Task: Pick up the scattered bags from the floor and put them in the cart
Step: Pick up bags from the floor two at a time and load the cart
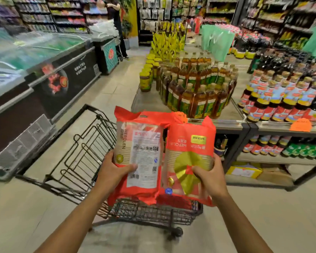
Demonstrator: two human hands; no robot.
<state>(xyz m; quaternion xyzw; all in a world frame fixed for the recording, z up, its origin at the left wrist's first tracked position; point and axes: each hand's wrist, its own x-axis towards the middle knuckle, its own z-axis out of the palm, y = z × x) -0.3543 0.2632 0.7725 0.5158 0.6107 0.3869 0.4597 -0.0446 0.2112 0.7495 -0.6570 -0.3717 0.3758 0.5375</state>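
Left hand (115, 172) grips one red bag (139, 152), right hand (211, 177) grips another bag (189, 157), both held above the cart (91, 152) (side by side, touching). Thumb-pinch grips could slip; slick bags may drop outside.

Open cart (77, 152) beneath held bags (140, 152)

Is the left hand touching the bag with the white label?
Touching: the head view shows the left hand gripping the white-label bag, thumb pressed on its front.

The pale tiled floor (117, 84) carries a black wire cart (84, 154) at six o'clock. Chest freezers (49, 83) stand at nine o'clock, and a display shelf (232, 123) loaded with bottles (199, 84) at two.
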